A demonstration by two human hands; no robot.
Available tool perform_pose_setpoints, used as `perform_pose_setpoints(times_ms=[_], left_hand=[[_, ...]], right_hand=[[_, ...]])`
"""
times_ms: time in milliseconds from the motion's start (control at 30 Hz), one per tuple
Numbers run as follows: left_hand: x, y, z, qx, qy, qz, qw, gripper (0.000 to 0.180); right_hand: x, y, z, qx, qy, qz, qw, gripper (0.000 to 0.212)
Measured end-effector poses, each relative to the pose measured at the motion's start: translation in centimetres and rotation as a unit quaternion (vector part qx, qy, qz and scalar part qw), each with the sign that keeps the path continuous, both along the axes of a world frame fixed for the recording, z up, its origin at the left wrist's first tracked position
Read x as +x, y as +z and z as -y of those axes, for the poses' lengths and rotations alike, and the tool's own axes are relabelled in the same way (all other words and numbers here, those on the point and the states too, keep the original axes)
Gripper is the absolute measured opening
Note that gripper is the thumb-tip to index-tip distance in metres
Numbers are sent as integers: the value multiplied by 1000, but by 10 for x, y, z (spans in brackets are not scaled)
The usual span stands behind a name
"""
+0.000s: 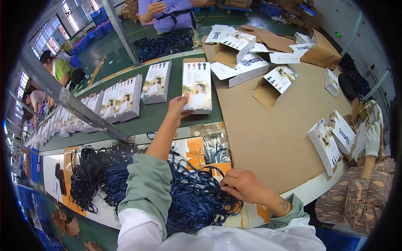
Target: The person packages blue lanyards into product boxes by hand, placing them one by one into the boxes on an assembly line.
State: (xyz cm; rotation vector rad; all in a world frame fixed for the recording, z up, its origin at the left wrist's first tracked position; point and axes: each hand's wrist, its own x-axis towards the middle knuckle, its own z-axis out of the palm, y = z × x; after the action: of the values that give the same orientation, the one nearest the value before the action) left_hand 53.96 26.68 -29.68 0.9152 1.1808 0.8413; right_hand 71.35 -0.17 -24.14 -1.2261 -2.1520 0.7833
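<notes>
My left hand [179,108] grips the near left corner of a white printed carton [199,90], thumb on top. The carton is on the green conveyor belt [167,119], beside the edge of a brown board. My right hand [245,184] is closed in a pinch at the right side of a tangled heap of dark blue straps [188,188]; a strap runs to its fingertips. The heap lies on the bench in front of me, partly under my left forearm. Left of my carton, a similar carton [155,81] rests on the belt.
More cartons [121,98] line the belt leftward, behind a slanting metal post [79,104]. Open boxes [238,46] lie on the brown board [268,134]. At right, a co-worker's gloved hand [372,140] is by some cartons. Another person [173,14] stands across, near more straps [165,47].
</notes>
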Motion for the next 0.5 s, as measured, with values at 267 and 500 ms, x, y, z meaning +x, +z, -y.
perform_pose_setpoints(times_ms=[267,500], left_hand=[[-19,-5,16,301,122,-157,933,50],[20,124,158,173,-332,169,912,38]], right_hand=[[12,48,-21,118,-39,-96,988,16],[28,108,-52,23,45,-468,882,24]])
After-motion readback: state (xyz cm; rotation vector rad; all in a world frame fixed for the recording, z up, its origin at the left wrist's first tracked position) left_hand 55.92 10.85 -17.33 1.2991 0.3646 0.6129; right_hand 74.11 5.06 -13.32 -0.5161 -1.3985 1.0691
